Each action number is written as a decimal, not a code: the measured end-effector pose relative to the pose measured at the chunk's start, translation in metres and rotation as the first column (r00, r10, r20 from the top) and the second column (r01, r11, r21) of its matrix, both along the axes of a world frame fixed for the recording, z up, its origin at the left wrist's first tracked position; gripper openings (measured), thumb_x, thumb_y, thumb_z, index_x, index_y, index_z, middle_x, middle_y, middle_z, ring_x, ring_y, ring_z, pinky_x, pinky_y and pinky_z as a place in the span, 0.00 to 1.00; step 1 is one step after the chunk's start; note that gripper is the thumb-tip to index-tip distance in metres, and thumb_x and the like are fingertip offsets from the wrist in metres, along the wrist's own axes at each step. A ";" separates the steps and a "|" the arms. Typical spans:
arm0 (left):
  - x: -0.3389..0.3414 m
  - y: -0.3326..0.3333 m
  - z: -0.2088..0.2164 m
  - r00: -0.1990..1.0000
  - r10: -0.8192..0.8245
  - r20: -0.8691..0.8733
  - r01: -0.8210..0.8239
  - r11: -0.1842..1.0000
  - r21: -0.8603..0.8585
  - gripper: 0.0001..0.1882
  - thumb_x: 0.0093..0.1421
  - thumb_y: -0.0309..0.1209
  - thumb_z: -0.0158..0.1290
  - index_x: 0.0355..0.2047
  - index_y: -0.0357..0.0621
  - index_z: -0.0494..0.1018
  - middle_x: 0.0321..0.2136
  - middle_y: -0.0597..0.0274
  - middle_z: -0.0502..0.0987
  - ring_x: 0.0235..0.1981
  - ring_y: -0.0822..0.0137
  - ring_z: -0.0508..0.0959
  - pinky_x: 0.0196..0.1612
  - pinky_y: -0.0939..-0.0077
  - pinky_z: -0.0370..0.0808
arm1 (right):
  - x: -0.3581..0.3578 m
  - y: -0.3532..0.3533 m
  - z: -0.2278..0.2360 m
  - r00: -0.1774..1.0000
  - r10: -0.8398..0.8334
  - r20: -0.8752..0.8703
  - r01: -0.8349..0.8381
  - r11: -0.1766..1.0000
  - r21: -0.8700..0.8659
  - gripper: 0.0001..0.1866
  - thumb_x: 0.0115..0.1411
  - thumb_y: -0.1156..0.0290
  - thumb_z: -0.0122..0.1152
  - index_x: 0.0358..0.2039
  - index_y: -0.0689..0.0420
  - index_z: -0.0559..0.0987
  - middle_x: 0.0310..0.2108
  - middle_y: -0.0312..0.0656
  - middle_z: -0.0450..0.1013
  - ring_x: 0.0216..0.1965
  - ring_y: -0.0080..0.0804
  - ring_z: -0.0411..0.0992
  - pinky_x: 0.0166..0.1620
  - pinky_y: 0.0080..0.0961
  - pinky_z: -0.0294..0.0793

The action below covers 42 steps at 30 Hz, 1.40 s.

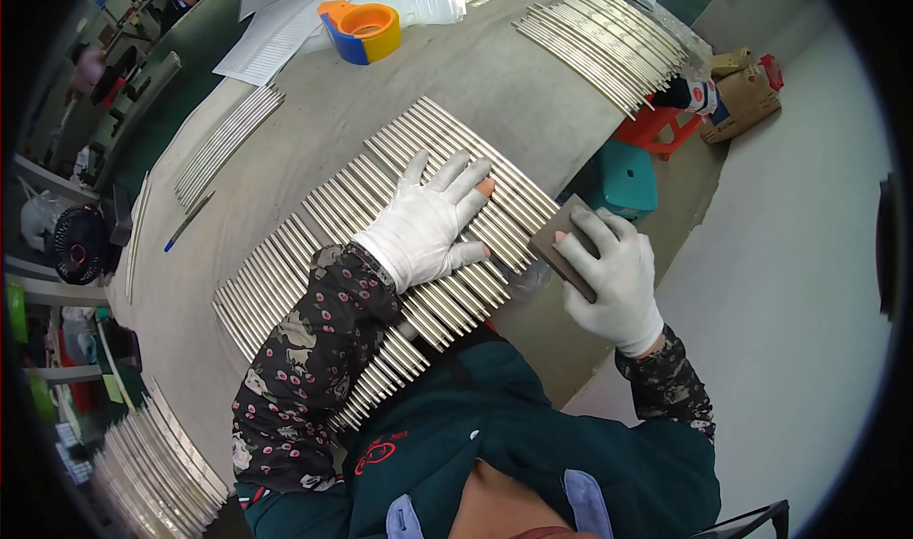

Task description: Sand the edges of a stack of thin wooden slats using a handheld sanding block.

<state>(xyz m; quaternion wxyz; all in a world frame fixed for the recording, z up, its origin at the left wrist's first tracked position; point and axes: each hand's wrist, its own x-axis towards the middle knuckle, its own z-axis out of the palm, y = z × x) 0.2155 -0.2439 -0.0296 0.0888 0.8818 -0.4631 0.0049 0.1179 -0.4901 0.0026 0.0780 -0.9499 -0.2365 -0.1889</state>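
A wide row of shiny metal rods (333, 206) lies side by side on the grey table in front of me. My left hand (423, 220), in a white glove with some fingertips bare, rests flat on the rods with its fingers spread. Beyond the rods' right ends, my right hand (618, 277), gloved alike, grips a flat dark grey block (551, 239) that resembles a sanding block. The block's edge is close to the rod ends; whether it touches them I cannot tell. My left forearm hides part of the row.
More rods lie at the far right (599, 44), left (223, 149) and lower left (157, 463). An orange, blue and yellow ring-shaped holder (380, 42), papers (276, 49) and a pen (189, 221) are on the table (447, 73). A teal stool (628, 177) stands beyond its right edge.
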 end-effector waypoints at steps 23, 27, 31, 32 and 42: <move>-0.117 0.018 0.001 0.982 0.101 -0.157 -0.120 0.986 -0.118 0.46 0.50 0.57 0.55 0.60 0.36 0.58 0.63 0.44 0.54 0.66 0.46 0.52 0.65 0.43 0.46 | -0.034 -0.008 -0.005 0.996 -0.077 -0.052 0.084 0.986 0.144 0.29 0.35 0.77 0.58 0.45 0.57 0.75 0.52 0.52 0.68 0.49 0.52 0.66 0.51 0.42 0.66; -0.159 0.053 0.012 0.967 0.122 -0.224 -0.144 0.986 -0.086 0.45 0.48 0.55 0.58 0.58 0.38 0.58 0.63 0.45 0.55 0.65 0.47 0.54 0.64 0.40 0.49 | -0.025 0.000 -0.007 1.000 -0.002 0.013 0.000 0.984 0.177 0.29 0.37 0.78 0.57 0.46 0.58 0.75 0.52 0.54 0.67 0.51 0.52 0.65 0.53 0.43 0.64; -0.193 0.082 0.025 0.942 0.179 -0.283 -0.202 0.978 -0.052 0.44 0.45 0.48 0.62 0.58 0.44 0.58 0.61 0.48 0.58 0.63 0.48 0.58 0.62 0.41 0.53 | -0.017 0.016 -0.004 0.997 0.080 0.020 -0.083 0.981 0.177 0.31 0.37 0.78 0.57 0.48 0.57 0.74 0.54 0.53 0.66 0.52 0.52 0.64 0.55 0.42 0.63; -0.200 0.088 0.025 0.929 0.273 -0.248 -0.282 0.959 0.000 0.44 0.44 0.48 0.63 0.58 0.45 0.58 0.61 0.48 0.58 0.62 0.48 0.58 0.62 0.41 0.53 | -0.016 0.019 -0.004 0.996 0.085 0.018 -0.087 0.980 0.176 0.31 0.37 0.78 0.57 0.48 0.57 0.74 0.54 0.53 0.66 0.52 0.52 0.64 0.55 0.42 0.63; -0.226 0.104 0.001 0.846 0.512 -0.147 -0.524 0.850 -0.058 0.47 0.42 0.47 0.64 0.60 0.47 0.56 0.60 0.47 0.59 0.61 0.47 0.60 0.63 0.44 0.52 | -0.022 0.042 -0.005 0.984 0.175 0.022 -0.176 0.969 0.175 0.31 0.37 0.78 0.57 0.49 0.56 0.74 0.54 0.51 0.66 0.53 0.51 0.64 0.55 0.42 0.62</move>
